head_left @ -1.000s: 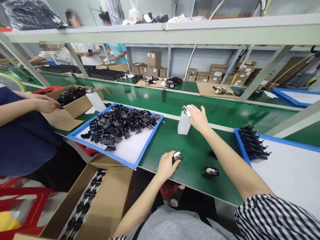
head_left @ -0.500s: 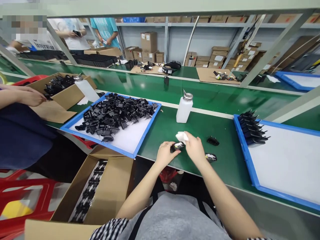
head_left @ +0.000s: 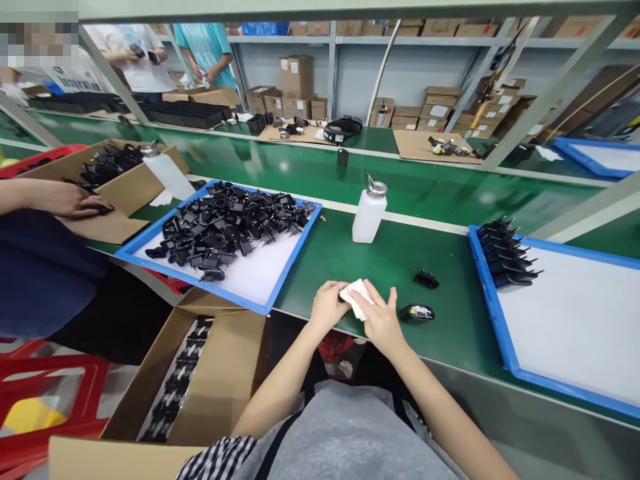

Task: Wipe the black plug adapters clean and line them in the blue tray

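My left hand [head_left: 327, 308] is closed on a black plug adapter [head_left: 342, 297], of which only a dark edge shows. A folded white wipe [head_left: 356, 299] covers the adapter. My right hand [head_left: 384, 325] presses the wipe down with its fingers, its thumb side turned toward the left hand. Just right of my right hand a second black adapter [head_left: 418, 313] lies on the green bench, its printed face partly showing. A smaller-looking black adapter [head_left: 427, 279] lies behind it. Beyond my hands stands a white dispenser bottle [head_left: 369, 217] with a metal top.
At left, a blue-rimmed tray [head_left: 200, 283] holds a heap of black adapters. Another blue-rimmed tray [head_left: 565, 320] at right has several in a row. An open carton [head_left: 235, 373] sits below the bench. A co-worker's hand [head_left: 65, 199] is at far left.
My right hand has come down and left, bringing the wipe onto the adapter in my left hand. The adapter's printed face, visible before, is now covered.
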Available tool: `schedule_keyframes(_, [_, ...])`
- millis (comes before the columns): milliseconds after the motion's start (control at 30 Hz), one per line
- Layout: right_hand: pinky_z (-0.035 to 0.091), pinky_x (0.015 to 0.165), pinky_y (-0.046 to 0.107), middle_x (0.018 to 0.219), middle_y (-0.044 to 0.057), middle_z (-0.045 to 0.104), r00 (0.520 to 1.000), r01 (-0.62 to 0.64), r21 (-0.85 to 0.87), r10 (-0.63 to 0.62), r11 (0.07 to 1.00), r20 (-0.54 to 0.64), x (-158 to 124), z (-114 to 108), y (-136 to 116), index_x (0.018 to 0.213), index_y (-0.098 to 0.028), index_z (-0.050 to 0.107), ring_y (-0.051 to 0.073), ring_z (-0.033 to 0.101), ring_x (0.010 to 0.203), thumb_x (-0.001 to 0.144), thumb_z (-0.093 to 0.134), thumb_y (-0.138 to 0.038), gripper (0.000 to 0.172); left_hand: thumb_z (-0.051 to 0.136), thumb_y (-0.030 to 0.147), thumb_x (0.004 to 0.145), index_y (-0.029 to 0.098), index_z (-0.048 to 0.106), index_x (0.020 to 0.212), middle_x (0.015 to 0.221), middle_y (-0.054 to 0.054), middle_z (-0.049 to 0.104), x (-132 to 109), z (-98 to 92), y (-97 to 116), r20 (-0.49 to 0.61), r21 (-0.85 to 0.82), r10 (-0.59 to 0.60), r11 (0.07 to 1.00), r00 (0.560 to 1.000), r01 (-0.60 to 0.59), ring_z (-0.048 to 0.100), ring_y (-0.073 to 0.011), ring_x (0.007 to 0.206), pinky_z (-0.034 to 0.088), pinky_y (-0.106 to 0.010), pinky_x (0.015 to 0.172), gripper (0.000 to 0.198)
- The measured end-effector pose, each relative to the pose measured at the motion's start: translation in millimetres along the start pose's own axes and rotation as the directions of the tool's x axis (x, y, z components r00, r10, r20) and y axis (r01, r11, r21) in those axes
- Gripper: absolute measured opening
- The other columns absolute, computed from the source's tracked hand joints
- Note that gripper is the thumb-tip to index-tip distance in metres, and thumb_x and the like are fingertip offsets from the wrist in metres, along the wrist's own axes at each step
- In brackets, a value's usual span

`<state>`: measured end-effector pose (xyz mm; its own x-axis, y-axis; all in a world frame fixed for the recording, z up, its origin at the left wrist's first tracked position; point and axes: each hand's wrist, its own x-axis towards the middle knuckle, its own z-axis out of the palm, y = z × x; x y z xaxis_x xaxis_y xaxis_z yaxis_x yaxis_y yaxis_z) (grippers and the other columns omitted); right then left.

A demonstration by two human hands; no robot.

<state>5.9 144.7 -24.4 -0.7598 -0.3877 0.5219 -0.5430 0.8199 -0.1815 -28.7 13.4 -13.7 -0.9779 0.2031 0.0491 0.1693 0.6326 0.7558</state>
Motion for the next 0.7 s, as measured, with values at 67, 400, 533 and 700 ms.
schedule_keyframes(67, [0.015,0.084,0.064,0.101,0.012,0.058,0.999,-0.051,-0.037,0.051,0.998,0.013,0.7,-5.6,4.6,0.11,-0.017,0.046,0.026,0.037,0.111,0.067,0.025,0.0,0.051,0.058,0.025,0.063,0.019,0.057,0.092,0.09,-0.004,0.056,0.6,0.3,-0.1,0.002,0.001,-0.015,1.0,1.0,0.015,0.052,-0.0154,0.086,0.04,-0.026,0.079,0.029])
schedule_keyframes(400, [0.034,0.085,0.047,0.108,0.011,0.053,0.928,-0.373,0.026,0.373,0.927,-0.001,18.3,-26.7,20.2,0.113,-0.017,0.042,0.022,0.044,0.106,0.07,0.027,-0.006,0.047,0.062,0.031,0.06,0.019,0.058,0.091,0.089,-0.004,0.056,1.9,0.6,1.4,0.012,0.009,-0.05,0.999,0.999,0.05,0.051,-0.0164,0.087,0.039,-0.027,0.08,0.034])
schedule_keyframes(533, [0.028,0.088,0.05,0.109,0.011,0.053,0.984,-0.166,0.054,0.161,0.985,0.079,9.1,-7.2,4.4,0.113,-0.016,0.043,0.021,0.04,0.11,0.068,0.024,-0.002,0.051,0.06,0.026,0.062,0.018,0.058,0.091,0.089,-0.004,0.056,0.3,0.1,1.0,0.002,-0.015,-0.029,0.999,1.0,0.029,0.052,-0.0161,0.086,0.04,-0.028,0.08,0.03])
schedule_keyframes(700, [0.024,0.089,0.052,0.112,0.007,0.051,0.979,-0.044,0.163,0.01,0.986,0.204,-4.4,-23.4,-0.1,0.118,-0.02,0.038,0.021,0.041,0.109,0.069,0.023,-0.002,0.055,0.06,0.025,0.062,0.017,0.058,0.091,0.087,-0.004,0.056,2.2,0.5,-0.7,-0.008,-0.048,-0.014,0.999,1.0,0.013,0.052,-0.0156,0.084,0.041,-0.027,0.078,0.03])
